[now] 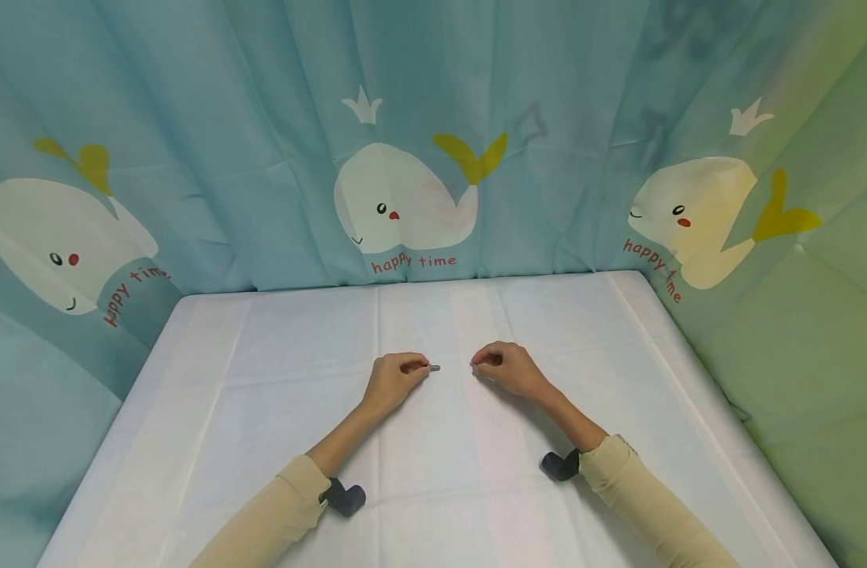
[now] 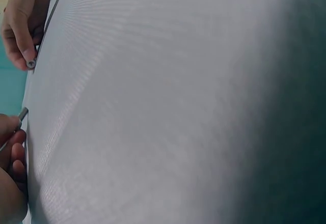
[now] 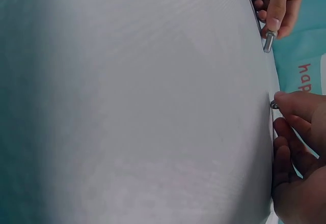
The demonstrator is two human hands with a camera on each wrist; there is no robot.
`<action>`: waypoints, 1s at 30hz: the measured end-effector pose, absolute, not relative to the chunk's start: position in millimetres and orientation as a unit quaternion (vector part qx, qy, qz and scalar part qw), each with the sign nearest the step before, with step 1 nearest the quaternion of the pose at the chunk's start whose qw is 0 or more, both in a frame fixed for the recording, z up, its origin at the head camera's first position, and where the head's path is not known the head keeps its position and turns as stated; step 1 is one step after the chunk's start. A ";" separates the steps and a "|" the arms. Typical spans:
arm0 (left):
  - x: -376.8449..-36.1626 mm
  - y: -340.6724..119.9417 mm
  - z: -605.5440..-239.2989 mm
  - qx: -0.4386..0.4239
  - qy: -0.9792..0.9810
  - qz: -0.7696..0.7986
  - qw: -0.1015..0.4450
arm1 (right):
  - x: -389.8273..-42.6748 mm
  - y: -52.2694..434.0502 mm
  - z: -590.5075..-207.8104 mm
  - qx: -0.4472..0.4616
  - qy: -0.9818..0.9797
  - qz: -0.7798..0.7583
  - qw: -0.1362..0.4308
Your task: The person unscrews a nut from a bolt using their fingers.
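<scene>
Item one, far left: I log a teal fabric backdrop printed with white whales hanging behind and beside the counter.

Item two: the counter under a white cloth, carrying both forearms in beige sleeves.

Item three: left hand, resting on the cloth near the centre, fingers curled and pinching a small grey metal pin with a rounded tip. The pin pokes out toward the other hand, just above the cloth.

Item four: right hand, near the left but apart, fingers curled and clamped on a second small grey metal piece, of which I see only an end.

Handling note: I judge both pieces light, stiff and smooth, liable to slip or roll; a fingertip pinch along the shank suits them best.

Hidden: most of each piece sits inside the fingers, so I cannot tell whether they are bolt, sleeve or nut. Both wrist views are largely filled by blurred cloth. Dark wrist mounts show at the cuffs.
</scene>
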State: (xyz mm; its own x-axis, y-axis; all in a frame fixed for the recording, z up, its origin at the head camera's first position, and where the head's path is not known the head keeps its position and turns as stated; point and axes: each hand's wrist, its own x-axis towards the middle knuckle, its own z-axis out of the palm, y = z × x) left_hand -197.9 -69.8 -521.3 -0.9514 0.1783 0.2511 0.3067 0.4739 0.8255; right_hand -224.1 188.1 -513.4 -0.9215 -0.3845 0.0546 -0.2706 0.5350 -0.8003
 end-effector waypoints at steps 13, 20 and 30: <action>-201.5 -68.7 -523.8 -0.135 -0.865 -0.478 0.068 | -228.6 179.2 -516.5 -0.191 0.895 -0.400 0.042; -202.6 -68.2 -525.0 -0.138 -0.866 -0.475 0.069 | -227.5 176.2 -514.9 -0.190 0.901 -0.390 0.033; -203.0 -65.8 -523.9 -0.127 -0.873 -0.467 0.065 | -229.1 172.8 -515.1 -0.186 0.910 -0.369 0.034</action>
